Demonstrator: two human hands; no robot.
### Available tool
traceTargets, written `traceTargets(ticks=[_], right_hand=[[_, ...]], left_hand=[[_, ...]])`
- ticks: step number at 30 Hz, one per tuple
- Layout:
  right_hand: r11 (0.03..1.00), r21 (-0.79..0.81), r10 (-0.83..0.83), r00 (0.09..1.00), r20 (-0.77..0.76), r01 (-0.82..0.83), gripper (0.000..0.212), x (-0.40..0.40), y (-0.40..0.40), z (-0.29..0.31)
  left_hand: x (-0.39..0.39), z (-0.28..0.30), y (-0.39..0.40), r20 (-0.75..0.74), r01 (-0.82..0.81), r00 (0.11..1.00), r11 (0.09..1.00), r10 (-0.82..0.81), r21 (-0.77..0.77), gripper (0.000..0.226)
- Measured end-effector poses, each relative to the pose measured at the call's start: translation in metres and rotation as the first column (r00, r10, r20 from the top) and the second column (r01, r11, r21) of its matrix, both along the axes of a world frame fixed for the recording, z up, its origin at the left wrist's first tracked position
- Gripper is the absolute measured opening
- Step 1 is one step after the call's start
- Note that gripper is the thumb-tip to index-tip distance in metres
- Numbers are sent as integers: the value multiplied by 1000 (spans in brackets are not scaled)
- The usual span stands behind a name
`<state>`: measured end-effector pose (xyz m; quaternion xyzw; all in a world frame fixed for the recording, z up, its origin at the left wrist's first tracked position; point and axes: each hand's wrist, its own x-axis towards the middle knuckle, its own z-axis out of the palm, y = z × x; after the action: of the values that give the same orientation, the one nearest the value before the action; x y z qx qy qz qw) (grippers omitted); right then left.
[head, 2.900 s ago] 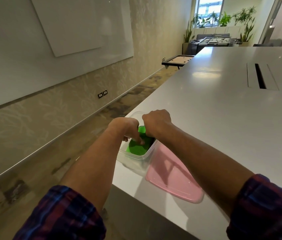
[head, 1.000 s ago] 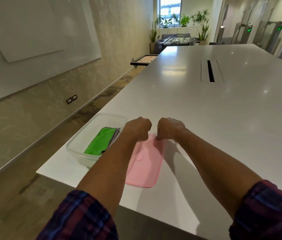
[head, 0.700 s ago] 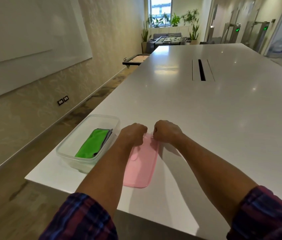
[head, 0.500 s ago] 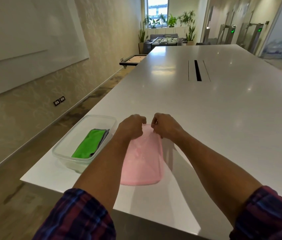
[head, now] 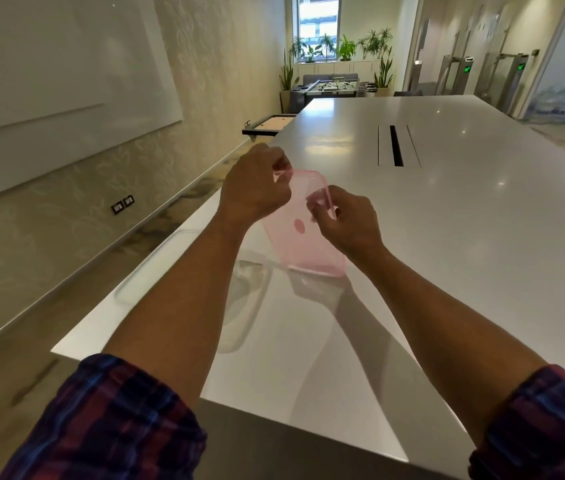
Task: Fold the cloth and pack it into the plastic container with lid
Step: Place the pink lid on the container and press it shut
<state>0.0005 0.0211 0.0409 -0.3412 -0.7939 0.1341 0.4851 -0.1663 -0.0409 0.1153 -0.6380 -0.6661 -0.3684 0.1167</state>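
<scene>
We hold the pink lid tilted above the counter at frame centre, left hand and right hand both in a pinching grip on its upper end; container lies lower left, cloth hidden; lidding step, next swing left, align, press.

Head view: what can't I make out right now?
- Clear plastic container: mostly behind the left forearm; only its outer rim shows.
- Cloth: not visible; cannot confirm it is inside.
- Translucent pink lid: held tilted above the white table; upper corners hidden by left hand and right hand.
</scene>
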Motion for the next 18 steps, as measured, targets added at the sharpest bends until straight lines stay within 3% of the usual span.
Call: traceTargets(ticks=[3,6,8,11,15,18], right_hand=[[977,201,-83,995,52,71,27,-9,-6,5],[917,385,-133,990,45,106,24,-21,-15,8],[879,468,-126,991,49,89,20,-30,-22,6],[865,502,-55,995,78,9,18,-43,-32,1],[807,588,-49,985,167,-59,17,-61,-43,-6],[773,620,-32,968,249,-134,25,-73,-49,-11]], left_hand=[[-5,13,-12,124,-17,992,998,10,56,25],[-17,25,-19,325,-158,938,983,120,93,40],[-35,28,-21,414,-289,869,957,270,-19,40],[-64,25,-30,525,-230,772,927,359,-296,47],[-99,4,-40,209,-332,851,802,482,-497,46],[-115,-13,-44,134,-369,851,758,509,-538,49]])
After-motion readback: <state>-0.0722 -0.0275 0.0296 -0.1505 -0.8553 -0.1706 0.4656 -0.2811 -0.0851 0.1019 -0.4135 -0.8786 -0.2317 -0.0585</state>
